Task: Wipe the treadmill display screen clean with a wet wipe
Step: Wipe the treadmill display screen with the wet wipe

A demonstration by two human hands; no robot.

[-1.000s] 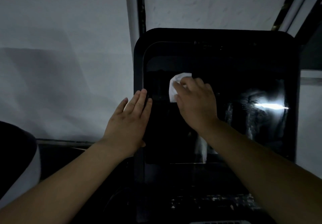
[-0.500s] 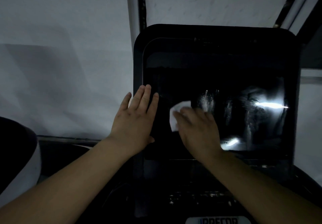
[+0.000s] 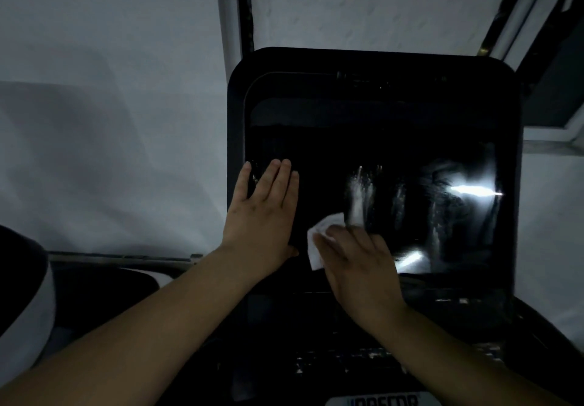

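— Where is the wet wipe (image 3: 319,241) against my grips?

— I see it white and crumpled under my right hand (image 3: 357,266), pressed flat to the lower middle of the treadmill display screen (image 3: 379,152); it pokes out past the fingertips to the upper left. That grip lies flattened on it, fingers fairly straight.

— And the other?

— My left hand (image 3: 265,212) lies flat and wide on the screen's left edge, holding nothing, just beside the wipe without touching it. Wet streaks (image 3: 360,190) shine right of the wipe.
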